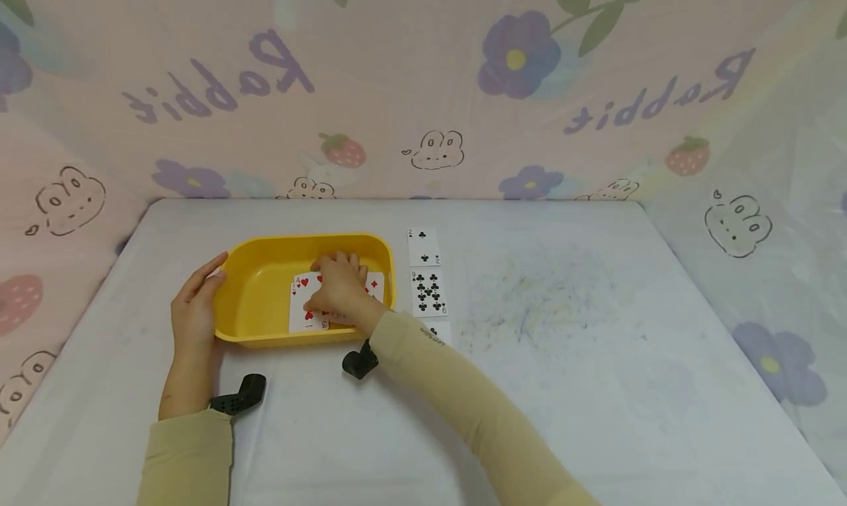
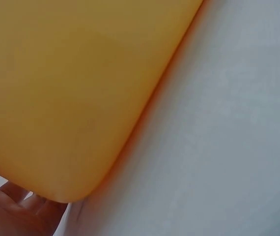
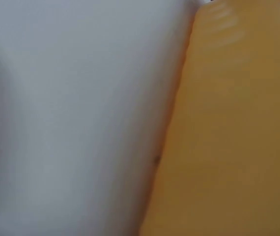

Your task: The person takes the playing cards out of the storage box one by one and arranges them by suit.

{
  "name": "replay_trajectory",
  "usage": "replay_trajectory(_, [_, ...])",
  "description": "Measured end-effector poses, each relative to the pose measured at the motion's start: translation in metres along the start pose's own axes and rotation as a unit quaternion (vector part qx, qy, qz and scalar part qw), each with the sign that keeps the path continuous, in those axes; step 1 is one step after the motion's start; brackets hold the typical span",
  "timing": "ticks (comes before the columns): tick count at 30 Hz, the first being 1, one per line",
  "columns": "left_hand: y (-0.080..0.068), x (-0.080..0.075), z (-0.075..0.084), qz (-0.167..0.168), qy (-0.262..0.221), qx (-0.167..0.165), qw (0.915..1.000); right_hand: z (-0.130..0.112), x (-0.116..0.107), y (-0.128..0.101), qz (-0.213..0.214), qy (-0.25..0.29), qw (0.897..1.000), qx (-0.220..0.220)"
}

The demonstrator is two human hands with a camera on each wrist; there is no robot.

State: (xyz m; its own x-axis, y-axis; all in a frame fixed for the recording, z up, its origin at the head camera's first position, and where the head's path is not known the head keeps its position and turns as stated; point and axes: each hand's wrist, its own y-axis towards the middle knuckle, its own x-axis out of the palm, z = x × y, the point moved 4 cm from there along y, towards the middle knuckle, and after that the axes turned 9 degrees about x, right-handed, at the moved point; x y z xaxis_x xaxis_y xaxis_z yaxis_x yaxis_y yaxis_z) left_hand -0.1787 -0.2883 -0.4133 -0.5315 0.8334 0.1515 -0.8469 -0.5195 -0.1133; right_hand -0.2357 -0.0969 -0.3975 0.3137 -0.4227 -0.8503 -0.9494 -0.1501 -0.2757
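A yellow plastic tub [image 1: 254,293] stands left of centre on the table. Against the outside of its left end, my left hand [image 1: 196,307] touches the wall and rim with fingers fairly straight. My right hand [image 1: 340,289] reaches into the tub over several red-suit playing cards [image 1: 306,321], its fingers bent and spread above them. Among these a four of hearts shows at the upper left, and a diamond card [image 1: 376,282] peeks out at the right. I cannot tell whether the right fingers pinch a card. Both wrist views show mostly the tub's outer wall [image 2: 96,98].
Right of the tub lies a column of club cards: a two of clubs [image 1: 423,247], a nine of clubs [image 1: 429,294] and a third card [image 1: 442,332] partly under the right sleeve [image 1: 456,388]. The table [image 1: 317,440] has smudges at the right. Printed curtains surround it.
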Motion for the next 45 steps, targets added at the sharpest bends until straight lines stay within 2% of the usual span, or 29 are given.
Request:
replay_trajectory(8, [0.001,0.002,0.0,0.001,0.006,-0.003,1.0,-0.001,-0.006,0.001,0.04,0.032,0.999,-0.011])
replay_trajectory(12, [0.0,0.002,0.0,0.006,0.003,-0.005,1.0,-0.001,-0.007,0.002,0.049,0.106,0.993,-0.01])
replay_trajectory(15, [0.0,0.002,0.0,0.003,-0.013,-0.008,0.9999,0.001,-0.01,0.001,0.051,0.201,0.978,-0.01])
replay_trajectory(18, [0.0,0.002,0.001,0.001,-0.022,-0.009,0.9997,0.004,-0.015,-0.001,0.057,0.29,0.955,-0.016])
replay_trajectory(24, [0.001,-0.002,0.002,0.014,0.01,-0.001,0.9999,0.008,-0.029,-0.005,0.059,0.371,0.926,-0.034])
replay_trajectory(29, [0.002,-0.004,0.001,0.01,0.015,0.003,0.9998,0.019,-0.044,-0.005,0.06,0.418,0.906,-0.034])
replay_trajectory(33, [0.001,-0.003,0.0,0.011,0.007,0.003,0.9999,0.034,-0.06,-0.003,0.074,0.437,0.896,-0.034])
replay_trajectory(37, [-0.001,-0.002,0.0,0.007,0.007,0.003,0.9999,0.054,-0.074,-0.001,0.066,0.46,0.885,-0.022])
replay_trajectory(40, [0.0,-0.002,0.0,0.005,0.016,0.005,0.9998,0.071,-0.084,0.002,0.073,0.464,0.883,-0.017])
replay_trajectory(45, [-0.001,-0.003,-0.002,0.002,0.021,-0.003,0.9998,0.1,-0.097,0.006,0.099,0.45,0.887,-0.026])
